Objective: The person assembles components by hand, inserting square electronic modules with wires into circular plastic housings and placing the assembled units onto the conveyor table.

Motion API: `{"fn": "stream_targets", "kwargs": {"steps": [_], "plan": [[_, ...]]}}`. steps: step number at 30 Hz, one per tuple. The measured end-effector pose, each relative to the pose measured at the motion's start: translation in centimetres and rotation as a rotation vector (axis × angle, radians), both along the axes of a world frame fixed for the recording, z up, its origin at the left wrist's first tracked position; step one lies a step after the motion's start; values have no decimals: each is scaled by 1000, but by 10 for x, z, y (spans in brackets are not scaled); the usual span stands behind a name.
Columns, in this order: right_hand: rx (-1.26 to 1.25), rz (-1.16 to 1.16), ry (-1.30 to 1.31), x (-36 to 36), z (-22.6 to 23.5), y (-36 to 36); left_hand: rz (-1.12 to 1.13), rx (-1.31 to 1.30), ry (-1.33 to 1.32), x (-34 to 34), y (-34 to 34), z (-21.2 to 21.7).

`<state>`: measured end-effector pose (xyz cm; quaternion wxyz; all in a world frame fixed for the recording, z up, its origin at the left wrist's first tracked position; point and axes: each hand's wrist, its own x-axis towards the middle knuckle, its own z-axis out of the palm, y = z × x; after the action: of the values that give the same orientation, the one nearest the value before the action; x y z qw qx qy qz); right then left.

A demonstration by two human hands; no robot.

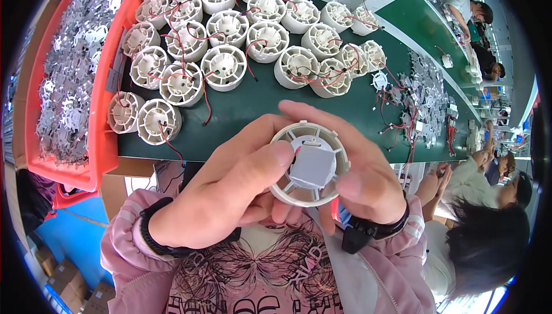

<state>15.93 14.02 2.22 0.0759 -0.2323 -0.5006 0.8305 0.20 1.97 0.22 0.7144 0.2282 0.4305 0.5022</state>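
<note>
Between my two hands, above the near edge of the green table, is a round white plastic housing point(313, 194) with its spoked inside facing up. A square grey pad point(312, 166) sits within it, over a pale disc. My left hand point(238, 173) grips the housing from the left, its thumb pressed on the rim by the pad. Around the right side wraps my right hand point(362, 167), thumb on the rim and fingers beneath. Many like housings with red and black wires stand beyond, the closest being a white housing point(159, 121) to the left.
An orange bin point(106, 116) full of small silvery metal plates stands at the left. On the right of the green table point(247, 110) lie a heap of metal plates point(425, 98) and bundled red wires point(452, 127). Other people sit along the right side, one with dark hair point(489, 245) close by.
</note>
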Motion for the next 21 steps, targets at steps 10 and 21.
{"fn": "stream_targets", "kwargs": {"steps": [10, 21], "plan": [[-244, 46, 12, -2, 0, -3, 68, 18, 70, 7, 0, 5], [1160, 290, 99, 1, 15, 25, 92, 372, 672, 9, 2, -9]]}}
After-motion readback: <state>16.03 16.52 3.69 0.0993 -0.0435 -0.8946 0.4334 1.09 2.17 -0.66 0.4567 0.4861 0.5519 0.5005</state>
